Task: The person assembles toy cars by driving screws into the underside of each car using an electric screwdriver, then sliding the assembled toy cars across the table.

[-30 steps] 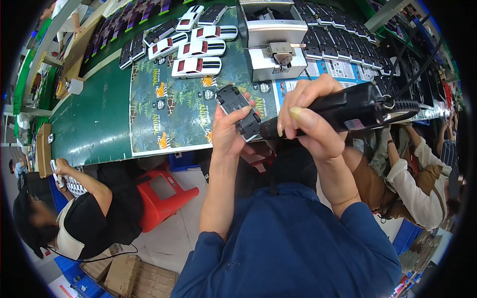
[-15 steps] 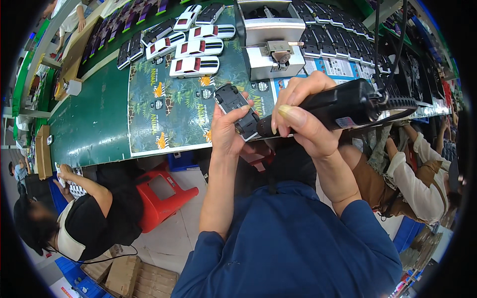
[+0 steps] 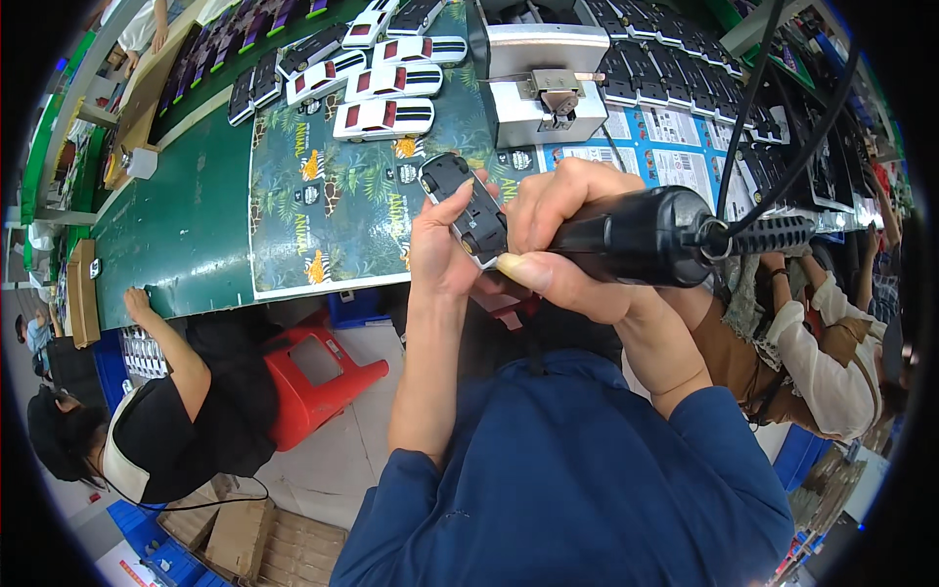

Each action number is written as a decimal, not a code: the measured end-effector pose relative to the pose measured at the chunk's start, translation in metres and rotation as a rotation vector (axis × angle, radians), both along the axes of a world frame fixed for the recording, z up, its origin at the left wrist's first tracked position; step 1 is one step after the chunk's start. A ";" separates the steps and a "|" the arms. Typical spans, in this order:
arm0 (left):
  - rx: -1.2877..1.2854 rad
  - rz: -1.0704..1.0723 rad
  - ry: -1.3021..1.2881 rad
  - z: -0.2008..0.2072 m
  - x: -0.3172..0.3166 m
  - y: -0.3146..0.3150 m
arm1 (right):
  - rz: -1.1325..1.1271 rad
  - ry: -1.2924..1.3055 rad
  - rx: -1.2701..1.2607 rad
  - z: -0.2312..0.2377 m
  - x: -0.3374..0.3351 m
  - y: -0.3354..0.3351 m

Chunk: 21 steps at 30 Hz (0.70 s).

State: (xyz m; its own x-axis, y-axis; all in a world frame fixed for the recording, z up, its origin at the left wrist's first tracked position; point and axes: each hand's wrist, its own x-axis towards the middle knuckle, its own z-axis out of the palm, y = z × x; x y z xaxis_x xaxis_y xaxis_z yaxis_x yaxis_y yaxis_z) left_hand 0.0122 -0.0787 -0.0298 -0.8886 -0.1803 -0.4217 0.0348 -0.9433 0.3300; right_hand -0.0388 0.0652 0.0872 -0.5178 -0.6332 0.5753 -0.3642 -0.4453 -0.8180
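Observation:
My left hand (image 3: pixel 439 243) is closed around a small toy car (image 3: pixel 466 205). It is turned over, its black underside up and a white body edge showing, with my thumb across it. A black electric screwdriver (image 3: pixel 631 238) lies in my right hand (image 3: pixel 572 196), its cord running up from the rear. The right thumb and fingertips meet close to the car's near end. They hide the screwdriver's tip, so I cannot tell whether it touches the car. Several white toy cars (image 3: pixel 383 118) with black stripes stand on the patterned sheet (image 3: pixel 342 210) beyond my left hand.
A metal fixture (image 3: pixel 546 47) stands beyond my hands. Rows of overturned cars (image 3: pixel 653 76) fill the far right. The screwdriver's cord (image 3: pixel 817 137) hangs at right. A red stool (image 3: pixel 328 377) and a seated person (image 3: pixel 161 411) are at left; another person (image 3: pixel 817 342) sits at right.
The screwdriver has swung to a different tilt, its rear end lower and larger in view. My right thumb now covers its tip. The person at left has moved an arm onto the table edge.

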 end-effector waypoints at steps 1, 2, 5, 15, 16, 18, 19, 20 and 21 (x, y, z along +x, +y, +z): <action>0.024 -0.001 0.006 -0.001 0.000 0.000 | -0.002 -0.001 0.000 0.000 0.001 0.001; 0.025 -0.001 0.005 -0.001 0.001 -0.001 | -0.008 -0.047 0.004 0.001 0.001 0.001; 0.027 -0.034 0.017 -0.001 0.001 -0.002 | -0.022 -0.099 0.016 0.000 0.002 0.003; 0.046 -0.051 0.077 -0.006 0.000 -0.005 | -0.050 -0.057 0.005 0.001 0.002 0.005; 0.060 -0.060 0.081 -0.007 0.001 -0.006 | -0.049 -0.056 0.002 0.001 0.002 0.005; 0.063 -0.056 0.095 0.001 0.002 -0.005 | -0.054 -0.054 0.009 0.000 0.004 0.006; 0.069 -0.051 0.109 0.004 0.003 -0.005 | -0.052 -0.052 0.006 0.002 0.004 0.008; 0.068 -0.050 0.111 0.005 0.003 -0.004 | -0.032 -0.107 -0.024 0.005 0.004 0.011; 0.083 -0.051 0.151 0.006 0.004 -0.003 | -0.014 -0.160 -0.066 0.006 0.004 0.014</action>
